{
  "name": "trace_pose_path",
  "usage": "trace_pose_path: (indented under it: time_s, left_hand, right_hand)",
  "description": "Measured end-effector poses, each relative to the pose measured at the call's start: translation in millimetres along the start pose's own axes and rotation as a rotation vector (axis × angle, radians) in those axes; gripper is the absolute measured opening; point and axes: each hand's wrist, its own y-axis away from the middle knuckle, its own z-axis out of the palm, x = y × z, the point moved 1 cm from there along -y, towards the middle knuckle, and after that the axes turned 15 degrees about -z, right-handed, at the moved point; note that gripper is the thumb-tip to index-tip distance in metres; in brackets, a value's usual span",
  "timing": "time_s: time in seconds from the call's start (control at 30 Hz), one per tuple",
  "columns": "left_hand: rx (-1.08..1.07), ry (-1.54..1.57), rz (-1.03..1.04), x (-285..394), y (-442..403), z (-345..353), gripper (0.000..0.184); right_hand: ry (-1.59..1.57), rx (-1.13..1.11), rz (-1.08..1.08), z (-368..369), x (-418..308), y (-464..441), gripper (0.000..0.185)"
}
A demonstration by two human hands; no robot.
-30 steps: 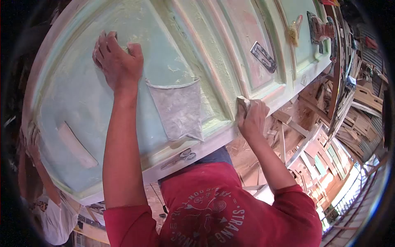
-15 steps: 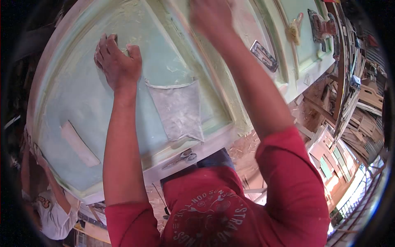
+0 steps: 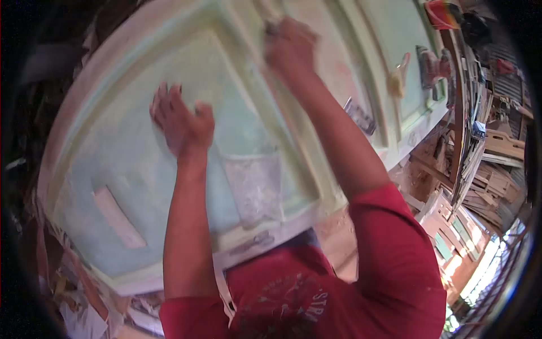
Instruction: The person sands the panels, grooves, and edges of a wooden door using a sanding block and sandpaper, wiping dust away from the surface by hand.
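Note:
My left hand (image 3: 183, 123) rests on a pale green panelled door (image 3: 113, 152), its fingers spread and nothing visible in them. Farther over, my right hand (image 3: 293, 50) has its fingers curled down at a raised moulding of the door. Something dark shows at its fingertips, too blurred to name. Between my forearms lies a worn greyish-white sheet (image 3: 254, 189), cloth or sandpaper. A pair of scissors (image 3: 258, 243) lies on the near edge of the door. On the left part is a pale flat strip (image 3: 118, 217).
To the right on the door are a dark-edged flat tool (image 3: 359, 116), a brush (image 3: 398, 76) and what looks like a power sander (image 3: 432, 68). Stacked wood pieces (image 3: 485, 186) stand beyond. Another person in a white shirt (image 3: 84, 322) is at the lower left.
The view has shifted, so the door and both hands sit lower in it. My right hand has moved along the moulding and shows fully. My left hand stays spread on the panel.

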Motion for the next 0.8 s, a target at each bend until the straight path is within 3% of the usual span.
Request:
trace_pose_path:
  time_s: [0.1, 0.2, 0.23, 0.27, 0.3, 0.4, 0.5, 0.63, 0.73, 0.77, 0.8]
  left_hand:
    - [0.021, 0.024, 0.029, -2, 1, 4, 0.058]
    - [0.008, 0.012, 0.021, -2, 2, 2, 0.058]
    - [0.005, 0.018, 0.023, 0, 2, 0, 0.058]
    - [0.006, 0.028, 0.019, 2, 2, -1, 0.058]
    - [0.005, 0.018, 0.024, 0, 3, -2, 0.058]
    - [0.009, 0.008, 0.015, 1, 1, 2, 0.057]
    - [0.009, 0.001, 0.01, 3, 1, 0, 0.057]
    - [0.007, 0.005, 0.026, 4, 0, 0, 0.057]
    - [0.009, 0.004, 0.04, 0, 3, 2, 0.057]
    - [0.015, 0.004, 0.047, 0, 2, 4, 0.057]
    - [0.017, -0.006, 0.056, -2, 2, 5, 0.057]
  right_hand:
    - [0.016, -0.032, 0.156, 39, 4, -134, 0.036]
    - [-0.085, 0.061, 0.165, 36, 4, -118, 0.036]
    - [-0.019, 0.18, 0.079, 46, 10, -75, 0.035]
    - [-0.043, -0.146, 0.091, 15, 7, -27, 0.031]
    - [-0.158, -0.144, 0.235, -24, -6, 34, 0.024]
    - [-0.014, -0.159, 0.214, -95, -30, 242, 0.024]
    - [-0.044, -0.149, 0.275, -153, -51, 318, 0.024]
    - [-0.049, -0.187, 0.25, -92, -31, 243, 0.024]
    - [-0.115, 0.01, 0.183, -20, -11, 73, 0.029]
    - [0.038, 0.136, 0.149, 30, -2, 20, 0.037]
    - [-0.181, 0.054, 0.202, 14, -6, -38, 0.045]
